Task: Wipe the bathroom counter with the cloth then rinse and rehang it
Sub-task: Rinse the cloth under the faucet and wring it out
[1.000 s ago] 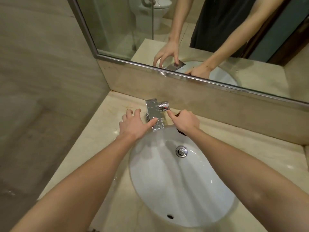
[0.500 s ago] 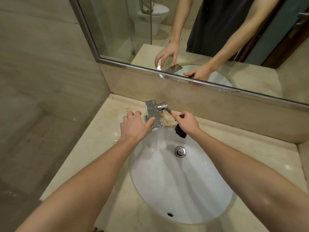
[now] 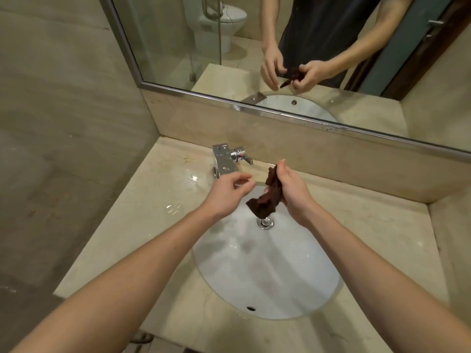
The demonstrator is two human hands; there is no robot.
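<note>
My right hand (image 3: 293, 189) is shut on a small dark brown cloth (image 3: 265, 200), which hangs bunched over the back of the white oval sink (image 3: 267, 271). Just left of the cloth, my left hand (image 3: 226, 192) hovers with its fingers apart and holds nothing. Behind both hands stands the chrome faucet (image 3: 224, 161) with its side lever (image 3: 242, 155); no water runs from it. The beige marble counter (image 3: 142, 212) shows wet patches left of the faucet.
A wide mirror (image 3: 254, 47) runs along the back wall above a marble backsplash (image 3: 331, 159). A tiled wall (image 3: 63, 123) closes the left side. The sink drain (image 3: 265, 222) lies below the cloth. The mirror reflects a toilet and a glass partition.
Both hands came off the faucet and pulled back over the sink. My right hand lifted the cloth into view, and my left hand moved right, toward the cloth.
</note>
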